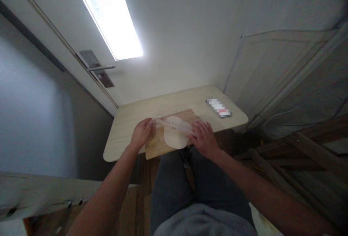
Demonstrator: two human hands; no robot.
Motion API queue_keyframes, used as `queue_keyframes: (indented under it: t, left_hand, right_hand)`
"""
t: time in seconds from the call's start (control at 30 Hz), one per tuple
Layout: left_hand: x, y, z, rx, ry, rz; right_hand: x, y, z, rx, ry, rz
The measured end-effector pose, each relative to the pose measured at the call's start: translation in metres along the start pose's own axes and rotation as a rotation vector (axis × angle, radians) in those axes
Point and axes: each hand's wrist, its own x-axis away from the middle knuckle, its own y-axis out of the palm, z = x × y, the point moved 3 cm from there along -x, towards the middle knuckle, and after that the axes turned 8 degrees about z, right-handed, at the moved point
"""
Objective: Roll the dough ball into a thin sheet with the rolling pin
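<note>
Clearly, left hand (141,133) and right hand (204,138) hold the rolling pin (174,124); board (155,149) overhangs the table edge (119,156).

Your left fingers (147,122) and right fingers (201,128) hide the ends of the pin (172,124), which covers a strip of dough (175,139). The phone (218,107) is blurred into blocks. The top edge cuts off the window (111,16), the bottom edge your forearms (114,181).

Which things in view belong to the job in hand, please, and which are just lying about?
In use:
rolling pin, under left hand and right hand
flat dough, beneath the pin
wooden board, beneath the dough
table, supporting the board

Lying about:
phone-shaped item, pixelated, on the table
</note>
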Motion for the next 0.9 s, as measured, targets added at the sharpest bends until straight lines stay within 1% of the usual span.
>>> queue_keyframes:
  t: [0.13, 0.2, 0.27, 0.33, 0.4, 0.43, 0.5, 0.57, 0.63, 0.73, 0.9]
  left_hand:
    - [-0.008, 0.006, -0.024, -0.104, 0.018, -0.076]
    - [-0.004, 0.005, -0.028, -0.150, 0.030, -0.101]
    - [0.005, 0.000, -0.026, -0.179, 0.033, -0.083]
    - [0.019, -0.003, -0.014, -0.186, 0.061, -0.026]
    - [0.038, -0.001, 0.008, -0.160, 0.155, 0.045]
    - [0.049, 0.004, 0.023, -0.133, 0.220, 0.046]
    - [0.069, 0.015, 0.053, -0.073, 0.343, 0.027]
    - [0.083, 0.029, 0.079, -0.050, 0.427, -0.030]
    - [0.090, 0.039, 0.096, -0.055, 0.460, -0.072]
    - [0.091, 0.046, 0.104, -0.062, 0.488, -0.086]
    - [0.092, 0.047, 0.101, -0.083, 0.556, -0.034]
  right_hand:
    - [0.004, 0.003, 0.019, -0.003, 0.103, 0.133]
    - [0.005, 0.005, 0.026, -0.025, 0.140, 0.178]
    - [0.006, 0.007, 0.031, -0.063, 0.177, 0.212]
    - [0.006, 0.008, 0.036, -0.104, 0.216, 0.231]
    - [0.005, 0.010, 0.039, -0.135, 0.252, 0.229]
    - [0.004, 0.011, 0.040, -0.144, 0.268, 0.223]
    - [0.001, 0.014, 0.043, -0.145, 0.298, 0.216]
    - [-0.005, 0.018, 0.046, -0.131, 0.316, 0.225]
    - [-0.015, 0.023, 0.051, -0.111, 0.322, 0.240]
    - [-0.034, 0.033, 0.061, -0.087, 0.349, 0.254]
    - [-0.058, 0.047, 0.085, -0.086, 0.443, 0.271]
